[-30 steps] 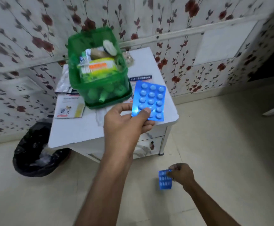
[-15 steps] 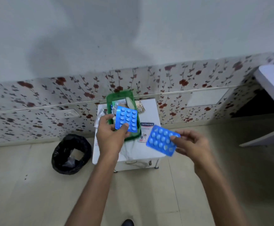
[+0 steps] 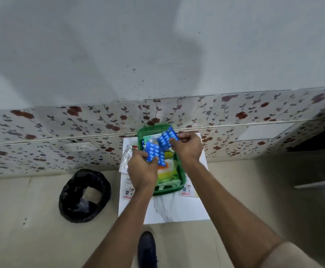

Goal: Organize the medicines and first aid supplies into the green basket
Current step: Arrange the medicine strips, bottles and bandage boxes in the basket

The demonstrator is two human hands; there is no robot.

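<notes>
White cabinet top (image 3: 177,209) carries green basket (image 3: 183,177), mostly filled. Leaflets (image 3: 128,192) and clear packet (image 3: 126,157) remain outside. Left hand (image 3: 141,168) pinches blue strip (image 3: 151,151); right hand (image 3: 186,147) pinches second strip (image 3: 165,140), both over basket, unreleased.

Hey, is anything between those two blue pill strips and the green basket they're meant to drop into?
Nothing visible blocks them. The left hand and right hand each hold a blue pill strip directly over the open green basket. Only packets already inside lie beneath, and they don't cover the opening.
</notes>
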